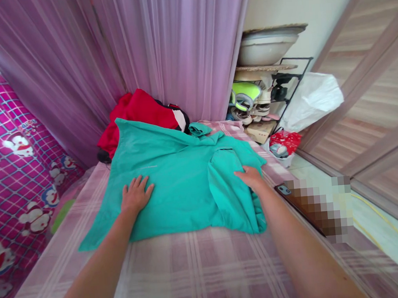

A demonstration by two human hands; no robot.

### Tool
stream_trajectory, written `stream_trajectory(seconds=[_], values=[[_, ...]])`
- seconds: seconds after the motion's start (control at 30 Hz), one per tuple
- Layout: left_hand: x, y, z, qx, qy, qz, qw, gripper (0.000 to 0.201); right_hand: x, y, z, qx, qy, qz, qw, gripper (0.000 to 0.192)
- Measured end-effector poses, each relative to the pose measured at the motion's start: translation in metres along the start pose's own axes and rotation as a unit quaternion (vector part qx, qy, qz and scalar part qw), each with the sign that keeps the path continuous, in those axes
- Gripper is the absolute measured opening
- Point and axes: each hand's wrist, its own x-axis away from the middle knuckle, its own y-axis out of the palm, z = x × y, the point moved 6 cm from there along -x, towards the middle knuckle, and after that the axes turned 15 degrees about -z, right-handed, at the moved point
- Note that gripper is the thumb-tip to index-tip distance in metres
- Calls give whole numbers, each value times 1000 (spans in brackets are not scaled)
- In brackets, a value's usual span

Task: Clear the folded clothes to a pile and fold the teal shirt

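A teal shirt (174, 183) lies spread on the plaid-covered bed, its broad part flat to the left. At its right end the cloth is folded over and bunched, and a rolled bit of teal fabric sticks up at the far edge. My left hand (136, 195) rests palm down on the left half of the shirt with its fingers apart. On the folded right part is my right hand (251, 177), its thumb pointing left and its other fingers curled into the fabric, with the fingertips partly hidden.
Behind the shirt lies a red garment (141, 110) against purple curtains (180, 45). A phone (300, 210) sits at the bed's right edge. Beyond are a rack with shoes (251, 110), basins (268, 47) and a white bag (314, 98). Pink patterned fabric (16, 149) hangs left.
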Motion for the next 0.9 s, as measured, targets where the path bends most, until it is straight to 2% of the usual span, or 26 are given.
stream_trajectory(seconds=[0.1,0.17,0.23,0.3,0.4,0.47,0.5,0.53,0.57,0.63,0.67,0.7,0.77,0.8,0.9], values=[[-1,0,-1,4,3,4,1000,63,8,7,-14,-112,-40,-61,991,27],[-1,0,-1,8,7,8,1000,62,22,9,-32,-209,-86,-126,966,28],[-1,0,-1,15,11,14,1000,62,41,12,-54,-255,-129,-217,933,32],[-1,0,-1,21,14,17,1000,61,64,18,-75,-243,-163,-318,902,35],[1,0,-1,25,15,17,999,60,95,34,-96,-143,-212,-450,856,38],[2,0,-1,24,16,22,999,59,105,46,-101,-71,-247,-506,823,42],[2,-1,-1,23,16,23,999,59,104,51,-100,-50,-258,-511,819,44],[3,-1,-1,22,15,23,999,59,97,53,-97,-37,-261,-493,829,45],[3,-1,-1,22,14,22,999,60,86,54,-92,-27,-257,-451,854,45],[3,-1,-1,23,12,18,1000,60,57,46,-75,16,-230,-305,924,40],[3,-1,-1,25,11,17,999,60,44,40,-64,54,-212,-217,952,38],[3,-1,-1,26,11,16,999,60,35,34,-53,100,-196,-135,966,37],[2,0,0,26,13,17,999,60,26,30,-33,202,-182,-25,962,41],[2,0,0,26,13,17,999,60,25,32,-24,252,-180,-1,951,44],[1,1,-2,25,14,23,999,60,25,39,1,373,-158,9,914,50]])
